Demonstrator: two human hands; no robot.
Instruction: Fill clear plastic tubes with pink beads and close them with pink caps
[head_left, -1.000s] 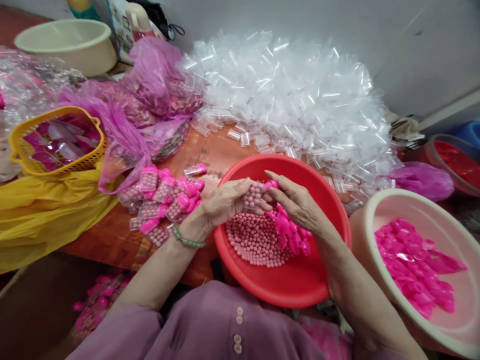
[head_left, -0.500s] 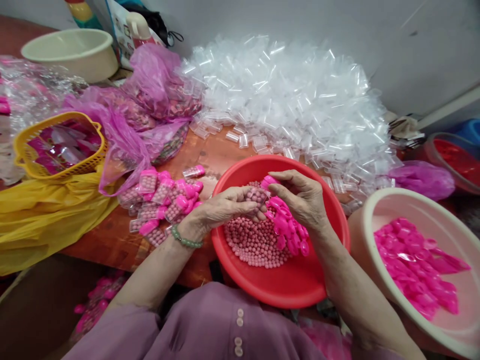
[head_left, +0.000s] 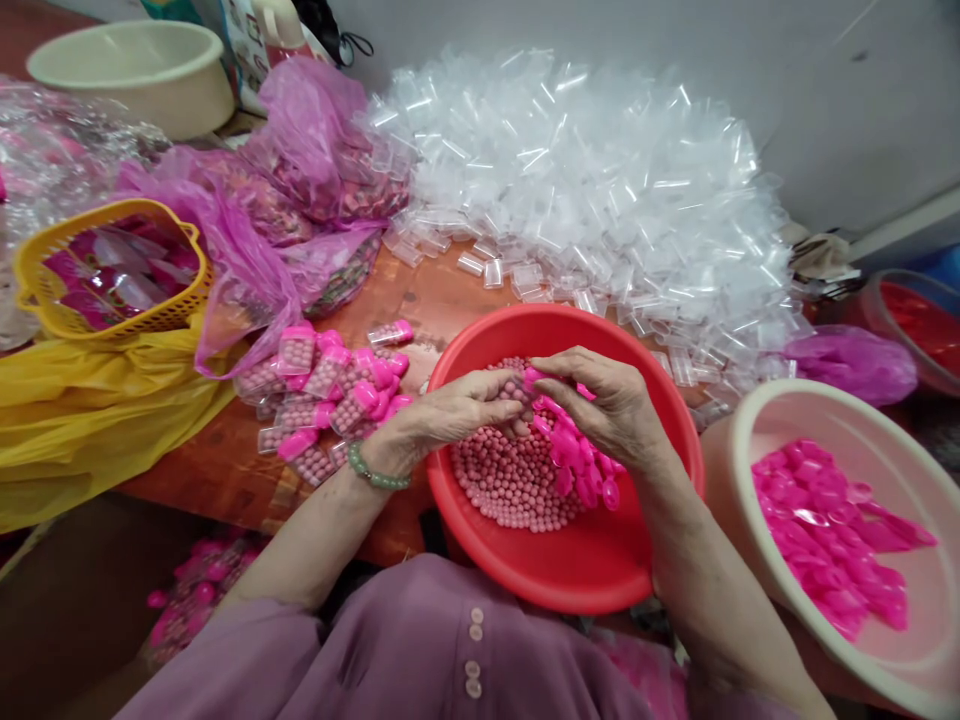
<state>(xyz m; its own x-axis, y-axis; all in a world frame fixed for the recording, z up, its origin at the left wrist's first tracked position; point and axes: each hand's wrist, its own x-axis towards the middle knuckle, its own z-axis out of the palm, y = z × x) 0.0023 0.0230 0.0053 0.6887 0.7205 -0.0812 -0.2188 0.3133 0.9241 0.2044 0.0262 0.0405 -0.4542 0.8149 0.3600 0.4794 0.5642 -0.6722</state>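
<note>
Over the red basin (head_left: 570, 585), my left hand (head_left: 461, 405) is closed around a small clear bottle (head_left: 514, 392) filled with pink beads, partly hidden by the fingers. At the bottle's right end, my right hand (head_left: 611, 405) pinches a bright pink cap (head_left: 532, 379); whether it is fully seated I cannot tell. Loose pink beads (head_left: 502, 490) lie in the basin below, with several pink caps (head_left: 581, 465) heaped on their right side. Left of the basin, capped bottles of beads (head_left: 326, 390) are piled on the table.
Clear empty bottles (head_left: 600, 190) form a large heap against the wall. A cream tub (head_left: 739, 470) with pink plastic pieces (head_left: 825, 530) stands at right. On the left are a yellow basket (head_left: 135, 325), a yellow bag (head_left: 97, 430), purple bags (head_left: 315, 130) and a pale basin (head_left: 180, 105).
The pink cap in my right hand has come down against the end of the bottle. My hands have drawn slightly closer together. The whole view has shifted a little.
</note>
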